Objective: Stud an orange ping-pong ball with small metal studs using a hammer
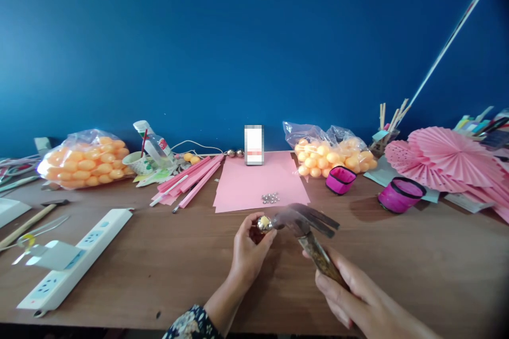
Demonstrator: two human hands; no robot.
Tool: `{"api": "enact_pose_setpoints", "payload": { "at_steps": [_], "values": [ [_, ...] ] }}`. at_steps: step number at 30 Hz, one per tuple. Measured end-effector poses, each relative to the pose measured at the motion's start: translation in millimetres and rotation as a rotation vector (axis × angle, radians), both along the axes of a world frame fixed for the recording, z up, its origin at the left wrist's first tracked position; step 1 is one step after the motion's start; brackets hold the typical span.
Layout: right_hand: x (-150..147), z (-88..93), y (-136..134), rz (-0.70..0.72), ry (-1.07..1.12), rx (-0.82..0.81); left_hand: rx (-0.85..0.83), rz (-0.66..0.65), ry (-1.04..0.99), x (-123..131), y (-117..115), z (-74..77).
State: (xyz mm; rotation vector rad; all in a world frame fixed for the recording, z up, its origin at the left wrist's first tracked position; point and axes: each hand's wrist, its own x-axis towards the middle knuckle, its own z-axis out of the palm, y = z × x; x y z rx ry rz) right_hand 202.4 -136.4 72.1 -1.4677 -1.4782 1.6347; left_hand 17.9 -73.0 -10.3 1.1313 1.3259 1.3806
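My left hand pinches a shiny silver ball between thumb and fingers, low over the brown table. A pale yellowish patch shows on the ball's top. My right hand is wrapped round the worn wooden handle of a claw hammer. The hammer's head, slightly blurred, lies just right of the ball with its striking face close to it; whether they touch I cannot tell. Its claw points right. Beyond my hands, a small cluster of silver beads rests on pink paper sheets.
A phone stands behind the paper, near two silver balls. Bags of orange balls sit left and right. A power strip and a second hammer lie left. Magenta containers and pink paper fans stand right.
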Motion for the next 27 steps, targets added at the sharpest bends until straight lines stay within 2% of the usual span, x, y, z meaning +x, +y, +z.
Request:
{"api": "enact_pose_setpoints", "payload": {
  "at_steps": [5, 13, 17, 23, 27],
  "values": [
    [4.1, -3.3, 0.6, -0.007, 0.064, -0.022, 0.085, -0.06, -0.084, -2.3, -2.3, 1.1],
    [4.8, -12.0, -0.8, -0.001, 0.087, -0.028, 0.081, -0.014, -0.049, -5.0, -1.1, -3.1],
    [3.3, -9.7, 0.3, 0.005, 0.076, -0.025, 0.104, 0.036, 0.06, -4.9, -1.3, -2.9],
    [2.6, -2.2, 1.9, 0.036, 0.063, -0.021, 0.04, 0.04, -0.091, -3.1, -1.8, 1.8],
    [0.6, -0.5, 1.3, 0.04, 0.054, -0.028, 0.038, 0.034, -0.107, -3.0, -0.9, -1.3]
  ]
}}
